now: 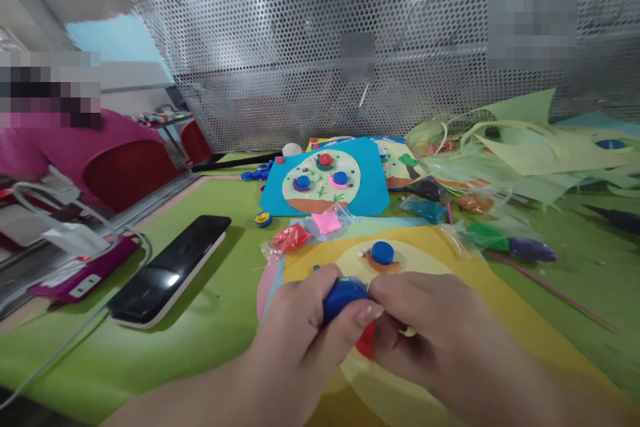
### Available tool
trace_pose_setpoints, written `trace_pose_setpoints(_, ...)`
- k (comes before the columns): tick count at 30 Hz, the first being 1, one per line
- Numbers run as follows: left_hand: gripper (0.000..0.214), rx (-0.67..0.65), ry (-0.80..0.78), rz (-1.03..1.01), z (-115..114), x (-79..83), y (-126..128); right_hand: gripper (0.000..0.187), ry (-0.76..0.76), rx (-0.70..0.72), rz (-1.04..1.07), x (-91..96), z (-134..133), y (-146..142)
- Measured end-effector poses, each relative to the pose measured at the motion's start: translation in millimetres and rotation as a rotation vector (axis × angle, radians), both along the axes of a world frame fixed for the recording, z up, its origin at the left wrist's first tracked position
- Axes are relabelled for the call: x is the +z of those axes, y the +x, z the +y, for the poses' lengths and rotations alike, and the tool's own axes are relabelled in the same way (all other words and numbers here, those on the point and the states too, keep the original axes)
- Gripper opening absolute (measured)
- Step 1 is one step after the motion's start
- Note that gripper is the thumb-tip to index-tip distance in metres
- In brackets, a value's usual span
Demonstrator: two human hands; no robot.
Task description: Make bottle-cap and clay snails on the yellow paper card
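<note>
My left hand [300, 327] is closed round a rounded blue piece [344, 297] that looks like a bottle cap. My right hand [430, 320] meets it from the other side, its thumb and fingers pinched together; what they pinch is hidden. Something red [367, 341] shows below, between the hands. Both hands are over a yellow sheet [430, 247] with a pale oval on it. On that oval, just beyond my fingers, sits a blue bottle cap [383, 253] against a brown clay snail body [383, 265].
A blue card [373, 173] with cap snails stands behind. Clay bags in red [293, 237], pink [327, 221] and green [487, 237] lie around. At left are a phone [173, 270] and a purple power strip [85, 273]. Paper scraps [525, 153] pile up right. A person [100, 147] sits far left.
</note>
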State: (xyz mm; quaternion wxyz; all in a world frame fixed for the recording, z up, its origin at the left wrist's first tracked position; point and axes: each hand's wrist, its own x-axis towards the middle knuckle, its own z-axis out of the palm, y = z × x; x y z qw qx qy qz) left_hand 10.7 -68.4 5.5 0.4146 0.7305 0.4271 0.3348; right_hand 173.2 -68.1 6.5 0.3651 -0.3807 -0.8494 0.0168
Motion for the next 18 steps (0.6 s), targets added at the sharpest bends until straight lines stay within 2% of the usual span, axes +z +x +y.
trace_pose_setpoints(5,0.047,0.063,-0.234,-0.117,1,-1.4,6,0.024,0.113,-0.111,-0.153,1.5,1,1)
trace_pose_setpoints(9,0.048,0.021,-0.514,-0.374,-1,0.1,10,0.031,0.253,-0.116,-0.282,11.5,5,10)
trace_pose_setpoints(11,0.048,-0.034,-0.640,-0.461,-1,-0.1,9,0.033,0.328,-0.234,-0.282,18.2,9,23)
trace_pose_setpoints(12,0.047,-0.053,-0.673,-0.485,-1,-0.7,8,0.033,0.358,-0.340,-0.254,21.1,11,30)
trace_pose_setpoints(14,0.046,-0.079,-0.676,-0.521,0,-2.0,5,0.028,0.352,-0.462,-0.211,24.4,13,41)
trace_pose_setpoints(15,0.045,-0.095,-0.655,-0.536,1,-2.5,3,0.024,0.298,-0.485,-0.194,24.5,13,43)
trace_pose_setpoints(18,0.043,-0.197,-0.619,-0.572,1,-2.0,0,0.025,-0.034,-0.248,-0.130,21.0,9,34)
